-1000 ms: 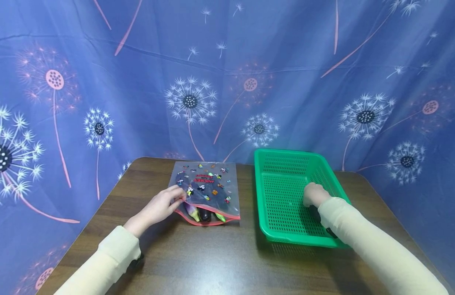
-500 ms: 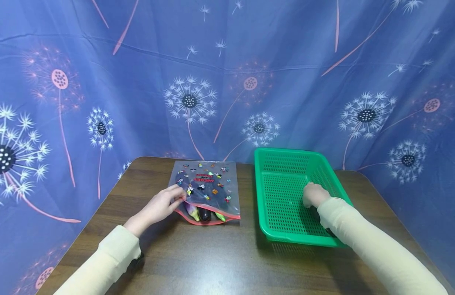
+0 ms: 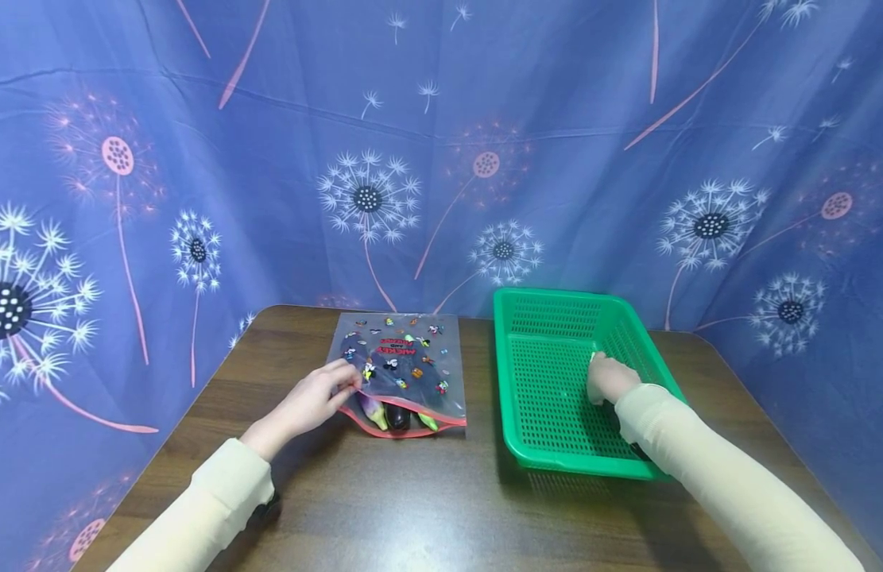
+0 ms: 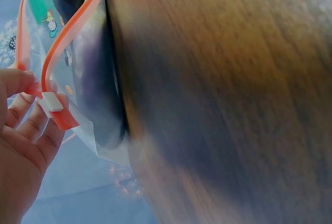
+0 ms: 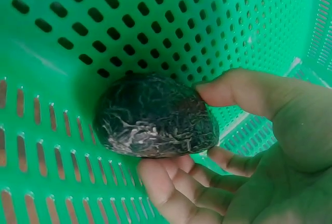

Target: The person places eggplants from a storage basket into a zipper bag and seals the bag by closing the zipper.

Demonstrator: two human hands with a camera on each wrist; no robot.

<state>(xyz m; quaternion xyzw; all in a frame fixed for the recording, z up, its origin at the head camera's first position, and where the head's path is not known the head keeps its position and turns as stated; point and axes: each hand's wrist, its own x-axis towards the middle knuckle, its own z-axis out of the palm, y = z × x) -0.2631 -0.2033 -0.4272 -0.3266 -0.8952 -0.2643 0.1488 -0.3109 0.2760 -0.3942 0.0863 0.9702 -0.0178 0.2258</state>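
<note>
My left hand [image 3: 319, 399] pinches the left corner of a clear zip bag [image 3: 441, 330] with cartoon prints and a red-orange zip edge. A white slider [image 4: 52, 101] sits by its fingers. The bag's mouth gapes toward me, showing a purple eggplant [image 3: 373, 413], a black eggplant [image 3: 396, 416] and a light-green tip [image 3: 428, 422]. Inside the green basket [image 3: 509, 381], my right hand [image 3: 613, 377] holds a dark, rounded thing [image 5: 155, 120] with pale vein-like lines. Its thumb presses one side and its fingers curl underneath; what kind of thing it is, I cannot tell.
The brown wooden table [image 3: 412, 508] carries the bag at left of centre and the basket at right. The basket has high perforated walls and a thick rim. Behind the table hangs a blue curtain [image 3: 441, 79] with dandelion prints.
A small pale bit now shows at the right hand's fingertips, and that hand has tilted slightly within the basket. The left hand and bag have stayed still.
</note>
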